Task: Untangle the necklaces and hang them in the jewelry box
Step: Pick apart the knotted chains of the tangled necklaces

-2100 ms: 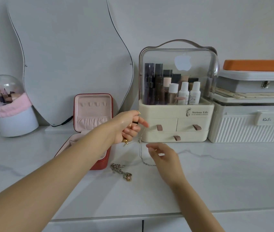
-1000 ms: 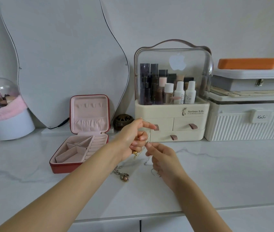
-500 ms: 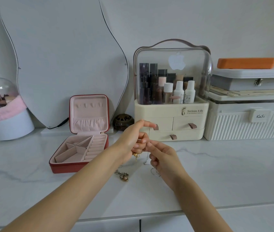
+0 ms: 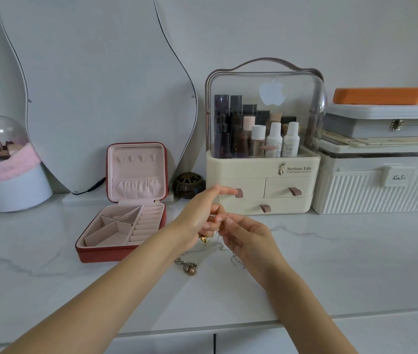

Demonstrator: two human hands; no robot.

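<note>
Pinching thin chain (image 4: 222, 235) between your left hand (image 4: 197, 221) and right hand (image 4: 247, 236), fingertips closed, probably separating it; jewelry box (image 4: 123, 226) waits open beside, toward counter's left edge.

Two bare hands (image 4: 203, 221) (image 4: 248, 238) meeting over white marble, one open red jewelry box (image 4: 123, 223) sitting left of them, one cream drawer organizer (image 4: 264, 185) standing behind, three small white-capped bottles (image 4: 274, 141) showing inside it.

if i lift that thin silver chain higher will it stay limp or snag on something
Probably limp: the silver chain sags in loose loops below the left hand and right hand. It may snag, since it hangs close to the chain with the bead pendant. Likely very light.
</note>
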